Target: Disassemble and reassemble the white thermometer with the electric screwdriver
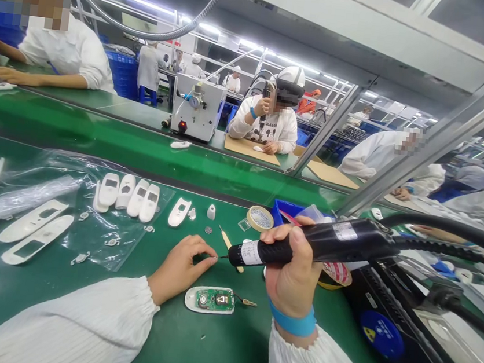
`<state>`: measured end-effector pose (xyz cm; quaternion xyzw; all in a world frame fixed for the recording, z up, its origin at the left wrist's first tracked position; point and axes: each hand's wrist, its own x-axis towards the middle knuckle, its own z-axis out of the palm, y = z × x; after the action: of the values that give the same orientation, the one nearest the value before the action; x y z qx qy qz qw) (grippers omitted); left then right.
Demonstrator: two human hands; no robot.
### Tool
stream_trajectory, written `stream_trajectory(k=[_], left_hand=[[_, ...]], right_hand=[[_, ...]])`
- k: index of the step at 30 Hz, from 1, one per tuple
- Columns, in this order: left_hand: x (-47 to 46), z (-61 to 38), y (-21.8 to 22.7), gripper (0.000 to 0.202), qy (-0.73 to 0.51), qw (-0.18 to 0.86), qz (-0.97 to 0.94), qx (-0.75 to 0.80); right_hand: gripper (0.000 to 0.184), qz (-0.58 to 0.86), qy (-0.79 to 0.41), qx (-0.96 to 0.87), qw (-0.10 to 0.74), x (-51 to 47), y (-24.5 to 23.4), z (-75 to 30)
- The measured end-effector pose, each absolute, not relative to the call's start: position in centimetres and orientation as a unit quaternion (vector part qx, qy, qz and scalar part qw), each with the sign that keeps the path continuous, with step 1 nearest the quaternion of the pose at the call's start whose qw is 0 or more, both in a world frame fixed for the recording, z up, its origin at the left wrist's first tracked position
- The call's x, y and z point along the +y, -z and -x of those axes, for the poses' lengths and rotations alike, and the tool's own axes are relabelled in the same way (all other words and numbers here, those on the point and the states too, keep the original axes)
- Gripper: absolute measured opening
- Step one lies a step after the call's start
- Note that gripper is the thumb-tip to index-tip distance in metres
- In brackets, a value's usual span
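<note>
My right hand grips a black electric screwdriver, whose thin bit points left. My left hand sits just left of the bit tip, its thumb and fingers pinched together. Anything between them is too small to see. Below both hands lies an open white device shell holding a green circuit board, with a small metal-tipped lead at its right end. Several white plastic casings and long white panels lie on a clear plastic bag to the left.
A tape roll and a blue bin stand ahead of my right hand. A black power unit and cables fill the right. Beyond the green conveyor belt, co-workers sit at benches, one holding a similar tool.
</note>
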<state>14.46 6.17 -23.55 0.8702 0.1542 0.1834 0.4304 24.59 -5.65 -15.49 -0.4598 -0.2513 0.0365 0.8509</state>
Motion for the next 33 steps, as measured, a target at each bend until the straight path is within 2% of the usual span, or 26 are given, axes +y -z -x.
stream_trajectory(k=[19, 28, 33], left_hand=[[6.0, -14.4, 23.7, 0.015, -0.204, 0.392, -0.887, 0.136], [5.8, -14.0, 23.3, 0.015, -0.219, 0.301, -0.926, 0.066], [4.9, -12.7, 22.4, 0.023, -0.166, 0.337, -0.926, 0.042]], right_hand=[[0.02, 0.439, -0.044, -0.28, 0.853, -5.6, 16.0, -24.3], [0.021, 0.448, -0.058, -0.316, 0.834, -5.8, 15.7, -23.6], [0.023, 0.497, -0.039, -0.348, 0.793, -7.0, 15.6, -23.5]])
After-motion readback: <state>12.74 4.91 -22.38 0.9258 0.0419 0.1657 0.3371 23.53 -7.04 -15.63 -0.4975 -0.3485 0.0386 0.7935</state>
